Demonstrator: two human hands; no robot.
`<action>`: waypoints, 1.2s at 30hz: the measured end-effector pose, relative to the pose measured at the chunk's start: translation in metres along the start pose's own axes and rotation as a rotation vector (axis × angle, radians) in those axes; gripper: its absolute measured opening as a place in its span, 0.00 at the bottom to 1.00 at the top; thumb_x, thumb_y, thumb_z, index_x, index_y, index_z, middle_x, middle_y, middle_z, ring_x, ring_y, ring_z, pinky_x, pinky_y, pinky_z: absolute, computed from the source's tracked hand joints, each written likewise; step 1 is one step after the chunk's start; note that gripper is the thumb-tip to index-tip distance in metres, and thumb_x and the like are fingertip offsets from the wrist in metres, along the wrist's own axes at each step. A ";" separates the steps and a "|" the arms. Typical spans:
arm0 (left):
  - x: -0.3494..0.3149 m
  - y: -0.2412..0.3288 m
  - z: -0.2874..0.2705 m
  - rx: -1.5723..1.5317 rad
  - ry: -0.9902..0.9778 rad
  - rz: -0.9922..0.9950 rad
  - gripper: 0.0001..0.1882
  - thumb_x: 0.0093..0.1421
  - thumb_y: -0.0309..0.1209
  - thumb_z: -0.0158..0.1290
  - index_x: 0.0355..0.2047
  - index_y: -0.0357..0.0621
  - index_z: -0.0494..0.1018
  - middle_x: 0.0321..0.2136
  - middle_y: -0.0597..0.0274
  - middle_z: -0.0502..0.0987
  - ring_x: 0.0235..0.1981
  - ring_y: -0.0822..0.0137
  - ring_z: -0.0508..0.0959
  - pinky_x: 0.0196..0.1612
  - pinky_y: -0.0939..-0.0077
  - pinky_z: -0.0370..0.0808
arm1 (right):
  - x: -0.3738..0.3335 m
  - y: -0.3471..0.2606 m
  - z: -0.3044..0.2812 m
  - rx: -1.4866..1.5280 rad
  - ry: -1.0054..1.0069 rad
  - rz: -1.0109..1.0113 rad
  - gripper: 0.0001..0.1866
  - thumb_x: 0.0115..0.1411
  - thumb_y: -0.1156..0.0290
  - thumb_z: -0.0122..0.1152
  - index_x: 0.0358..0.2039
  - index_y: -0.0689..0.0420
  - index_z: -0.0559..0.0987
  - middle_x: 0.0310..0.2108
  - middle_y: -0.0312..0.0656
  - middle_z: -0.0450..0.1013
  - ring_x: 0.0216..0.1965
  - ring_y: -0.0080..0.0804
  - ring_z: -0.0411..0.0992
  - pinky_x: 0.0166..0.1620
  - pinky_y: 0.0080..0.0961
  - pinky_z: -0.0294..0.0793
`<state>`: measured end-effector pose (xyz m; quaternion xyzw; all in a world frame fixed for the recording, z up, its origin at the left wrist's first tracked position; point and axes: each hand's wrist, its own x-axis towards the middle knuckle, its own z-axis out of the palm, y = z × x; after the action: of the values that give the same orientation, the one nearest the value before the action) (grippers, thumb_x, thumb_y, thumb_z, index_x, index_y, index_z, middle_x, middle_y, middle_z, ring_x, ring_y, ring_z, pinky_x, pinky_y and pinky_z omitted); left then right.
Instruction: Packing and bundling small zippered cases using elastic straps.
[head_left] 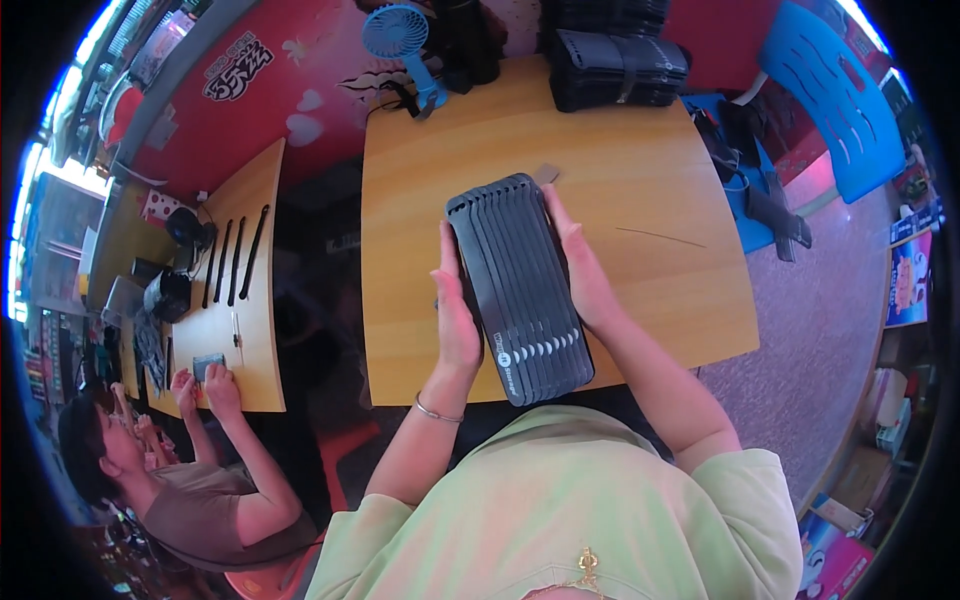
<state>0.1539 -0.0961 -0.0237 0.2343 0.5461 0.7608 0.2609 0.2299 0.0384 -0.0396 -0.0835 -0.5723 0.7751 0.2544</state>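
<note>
Between my two palms is a fanned stack of long, dark grey, flat pieces with rounded ends point(515, 280), pale printing crossing its near end. It is held up over the wooden table, tilted slightly. My left hand point(456, 318) presses its left side, thumb and fingers pointing away from me. Along the right side lies my right hand point(583, 265), its fingers stretched toward the far end. Both hands are closed on the stack from the sides. What the pieces are exactly I cannot make out.
On the wooden table point(420, 250) are a small brown scrap point(547, 174), a thin strip point(660, 237), a blue fan point(397, 40) and bundled dark pieces point(620, 70) at the back. A blue chair point(835, 100) stands right. At left, a person point(215, 490) works at another table.
</note>
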 end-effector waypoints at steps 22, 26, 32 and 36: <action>-0.003 0.001 0.002 0.013 -0.015 -0.023 0.41 0.67 0.59 0.30 0.69 0.50 0.31 0.69 0.58 0.41 0.68 0.62 0.47 0.68 0.67 0.44 | 0.000 -0.002 0.008 -0.065 -0.102 0.079 0.45 0.66 0.43 0.39 0.68 0.64 0.39 0.70 0.51 0.35 0.71 0.39 0.33 0.69 0.32 0.34; -0.005 0.002 -0.001 0.058 0.052 0.019 0.41 0.67 0.60 0.23 0.69 0.46 0.33 0.70 0.58 0.37 0.70 0.62 0.44 0.69 0.68 0.40 | -0.008 -0.005 0.004 0.010 -0.016 0.109 0.45 0.66 0.40 0.37 0.68 0.61 0.38 0.71 0.49 0.35 0.71 0.37 0.32 0.68 0.30 0.33; -0.004 0.004 -0.006 -0.008 -0.020 0.031 0.46 0.64 0.64 0.22 0.68 0.38 0.30 0.70 0.53 0.35 0.70 0.61 0.39 0.69 0.68 0.37 | -0.008 -0.008 0.004 -0.035 -0.041 0.056 0.44 0.66 0.41 0.37 0.68 0.61 0.39 0.71 0.47 0.35 0.71 0.36 0.32 0.68 0.30 0.31; -0.001 0.002 -0.010 -0.017 -0.045 0.042 0.46 0.65 0.63 0.21 0.68 0.37 0.31 0.70 0.53 0.34 0.70 0.62 0.38 0.69 0.70 0.35 | -0.005 -0.010 0.012 -0.052 -0.040 0.059 0.42 0.68 0.43 0.35 0.68 0.62 0.41 0.71 0.46 0.37 0.71 0.36 0.33 0.69 0.30 0.32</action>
<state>0.1475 -0.1044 -0.0251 0.2608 0.5286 0.7652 0.2589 0.2321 0.0280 -0.0269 -0.0913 -0.5944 0.7687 0.2179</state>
